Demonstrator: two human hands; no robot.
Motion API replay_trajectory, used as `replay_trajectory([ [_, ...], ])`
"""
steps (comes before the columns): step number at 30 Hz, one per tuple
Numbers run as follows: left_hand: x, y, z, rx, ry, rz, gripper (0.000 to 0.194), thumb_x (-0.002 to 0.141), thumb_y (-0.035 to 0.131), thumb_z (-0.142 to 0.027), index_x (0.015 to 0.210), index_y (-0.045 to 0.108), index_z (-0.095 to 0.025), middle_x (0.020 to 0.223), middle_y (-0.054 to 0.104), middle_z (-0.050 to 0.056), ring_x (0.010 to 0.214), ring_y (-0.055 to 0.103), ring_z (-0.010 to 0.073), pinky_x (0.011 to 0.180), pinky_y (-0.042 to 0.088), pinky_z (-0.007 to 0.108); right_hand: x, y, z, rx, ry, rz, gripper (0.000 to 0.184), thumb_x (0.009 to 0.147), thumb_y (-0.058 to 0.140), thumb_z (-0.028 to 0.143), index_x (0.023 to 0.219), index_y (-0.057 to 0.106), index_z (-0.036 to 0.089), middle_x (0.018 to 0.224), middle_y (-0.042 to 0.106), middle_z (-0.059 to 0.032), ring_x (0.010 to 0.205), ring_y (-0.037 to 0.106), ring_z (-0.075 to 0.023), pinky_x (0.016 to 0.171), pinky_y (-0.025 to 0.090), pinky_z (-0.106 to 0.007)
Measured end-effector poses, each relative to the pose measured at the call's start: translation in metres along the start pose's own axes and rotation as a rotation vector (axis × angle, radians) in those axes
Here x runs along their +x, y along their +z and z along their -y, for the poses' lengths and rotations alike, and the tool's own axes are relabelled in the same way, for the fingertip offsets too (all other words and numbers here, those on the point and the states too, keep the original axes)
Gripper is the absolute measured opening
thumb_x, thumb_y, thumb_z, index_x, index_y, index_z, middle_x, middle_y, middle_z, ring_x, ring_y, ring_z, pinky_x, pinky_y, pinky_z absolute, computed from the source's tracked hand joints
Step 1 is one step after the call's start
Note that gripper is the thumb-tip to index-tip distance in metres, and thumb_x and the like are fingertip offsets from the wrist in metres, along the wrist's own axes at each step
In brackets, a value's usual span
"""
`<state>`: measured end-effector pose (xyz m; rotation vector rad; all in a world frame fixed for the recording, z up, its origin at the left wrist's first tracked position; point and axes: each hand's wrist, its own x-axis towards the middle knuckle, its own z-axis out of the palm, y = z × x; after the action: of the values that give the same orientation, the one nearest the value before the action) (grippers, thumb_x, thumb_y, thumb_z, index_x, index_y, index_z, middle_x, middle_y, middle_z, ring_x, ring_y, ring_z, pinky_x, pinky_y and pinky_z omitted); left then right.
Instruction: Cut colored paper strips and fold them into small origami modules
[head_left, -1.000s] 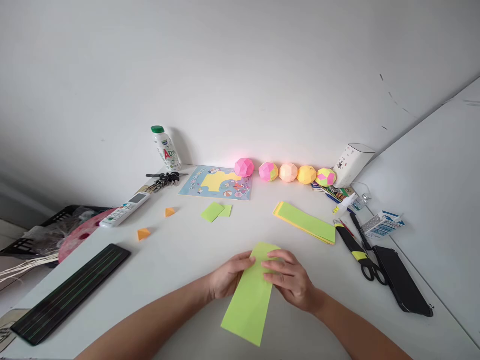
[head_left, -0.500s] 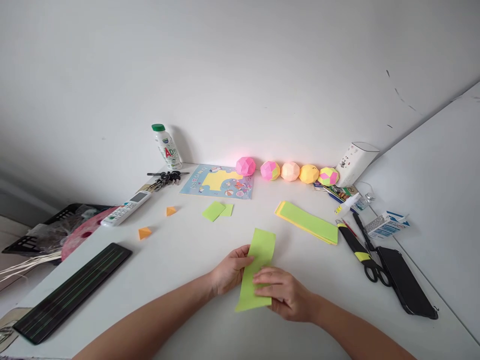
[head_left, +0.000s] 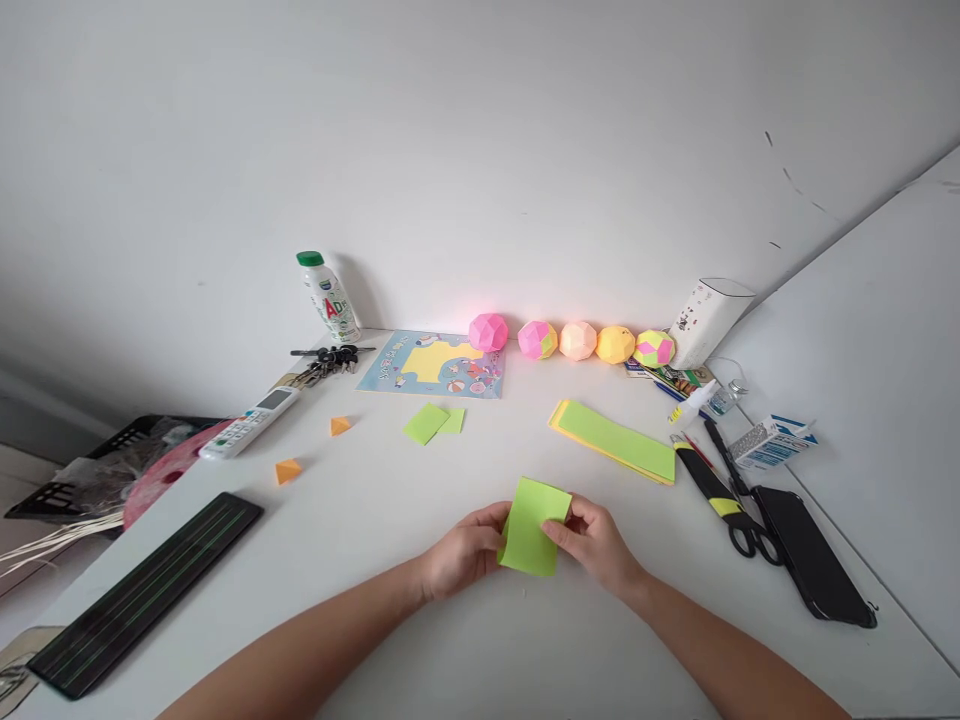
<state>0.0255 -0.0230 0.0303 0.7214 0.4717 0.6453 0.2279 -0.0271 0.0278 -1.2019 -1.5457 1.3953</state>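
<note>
Over the desk (head_left: 390,500), a person's left grip (head_left: 465,552) and right grip (head_left: 601,545) pinch green paper (head_left: 528,537) at opposite edges; likely light and easily creased, it should suit gentle edge holds.

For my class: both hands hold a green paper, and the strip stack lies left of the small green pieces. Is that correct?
Not quite: the head view shows that the strip stack lies to the right of the small green pieces. The left hand and right hand do hold a green paper.
</note>
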Motion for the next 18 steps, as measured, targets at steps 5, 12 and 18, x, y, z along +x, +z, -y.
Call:
replay_trajectory([
  [5, -0.0019, 0.0036, 0.0039, 0.21, 0.054, -0.117, 0.039, 0.083, 0.052, -0.041, 0.114, 0.055, -0.018, 0.11, 0.062, 0.011, 0.096, 0.058, 0.0229, 0.083, 0.044, 0.037, -0.0036, 0.004, 0.0016, -0.08, -0.012, 0.006, 0.02, 0.077, 0.063, 0.034, 0.072, 0.057, 0.016, 0.077, 0.054, -0.001, 0.07, 0.053, -0.0142, 0.062, 0.046, -0.026],
  [12, -0.0005, 0.0087, 0.0068, 0.362, 0.072, -0.161, 0.04, 0.08, 0.056, -0.047, 0.105, 0.058, -0.016, 0.098, 0.066, 0.009, 0.084, 0.061, 0.0199, 0.075, 0.046, 0.032, -0.0031, 0.0026, -0.001, 0.046, 0.041, -0.002, 0.031, 0.08, 0.06, 0.038, 0.101, 0.047, 0.02, 0.08, 0.057, 0.0, 0.07, 0.054, -0.0133, 0.062, 0.047, -0.026],
  [18, -0.0011, 0.0091, 0.0075, 0.387, 0.057, -0.202, 0.037, 0.077, 0.058, -0.048, 0.096, 0.058, -0.016, 0.093, 0.066, 0.007, 0.082, 0.061, 0.0193, 0.071, 0.047, 0.03, -0.0027, 0.0022, -0.0019, 0.05, 0.072, 0.064, 0.028, 0.082, 0.055, 0.043, 0.093, 0.057, 0.018, 0.069, 0.057, 0.0004, 0.062, 0.054, -0.0129, 0.056, 0.045, -0.025],
])
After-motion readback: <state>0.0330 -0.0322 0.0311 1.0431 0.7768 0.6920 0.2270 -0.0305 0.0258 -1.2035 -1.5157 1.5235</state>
